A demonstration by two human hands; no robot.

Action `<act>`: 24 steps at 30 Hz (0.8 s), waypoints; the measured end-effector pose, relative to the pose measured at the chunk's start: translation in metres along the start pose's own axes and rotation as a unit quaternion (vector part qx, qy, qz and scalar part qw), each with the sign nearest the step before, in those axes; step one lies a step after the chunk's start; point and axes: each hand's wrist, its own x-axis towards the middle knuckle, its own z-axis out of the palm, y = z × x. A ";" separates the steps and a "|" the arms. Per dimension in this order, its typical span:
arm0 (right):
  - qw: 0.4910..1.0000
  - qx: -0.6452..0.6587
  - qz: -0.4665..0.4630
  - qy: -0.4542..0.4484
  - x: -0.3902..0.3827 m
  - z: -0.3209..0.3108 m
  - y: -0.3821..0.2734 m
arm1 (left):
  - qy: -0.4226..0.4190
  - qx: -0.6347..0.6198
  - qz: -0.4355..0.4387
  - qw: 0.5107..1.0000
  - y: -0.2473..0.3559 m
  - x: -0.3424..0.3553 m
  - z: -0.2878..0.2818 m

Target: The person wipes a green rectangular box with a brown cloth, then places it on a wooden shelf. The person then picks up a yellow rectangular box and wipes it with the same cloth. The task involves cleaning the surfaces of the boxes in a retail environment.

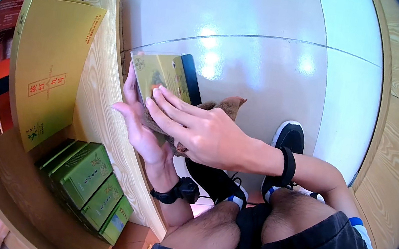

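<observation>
Beside the shelf [101,74], the left hand [139,131] grasped a box [165,73]; the right hand [204,131] overlay cloth [232,106], its grip unclear; wiping seemed unfinished.

My cloth [232,107]: rough, fuzzy and dull
My box [167,73]: smooth, shiny like clear plastic
Floor [265,83]: smooth, glossy tiles
Shelf [104,97]: smooth, streaky wood

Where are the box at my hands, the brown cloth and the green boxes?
Box at the hands [171,72]: head view, on its gold face.
Brown cloth [232,108]: head view, on its right end.
Green boxes [83,175]: head view, on the biggest face.
</observation>
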 end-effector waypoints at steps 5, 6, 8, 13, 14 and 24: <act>0.999 -0.024 -0.016 -0.021 -0.002 -0.008 -0.010 | 0.025 -0.038 -0.024 0.999 0.002 -0.001 0.000; 0.999 -0.028 -0.020 -0.018 -0.004 -0.008 -0.010 | 0.024 -0.045 -0.028 0.998 0.002 -0.002 0.001; 0.998 -0.054 -0.026 -0.025 -0.007 -0.008 -0.010 | 0.022 -0.057 -0.033 0.998 0.001 -0.002 0.003; 0.997 -0.062 -0.038 -0.034 -0.011 -0.006 -0.013 | 0.022 -0.116 -0.041 0.992 0.003 -0.002 0.001; 0.997 -0.063 -0.039 -0.037 -0.012 -0.006 -0.013 | 0.021 -0.120 -0.041 0.992 0.002 -0.002 0.000; 0.997 -0.050 -0.048 -0.028 -0.022 -0.004 -0.014 | 0.009 -0.166 -0.037 0.985 0.000 -0.001 0.000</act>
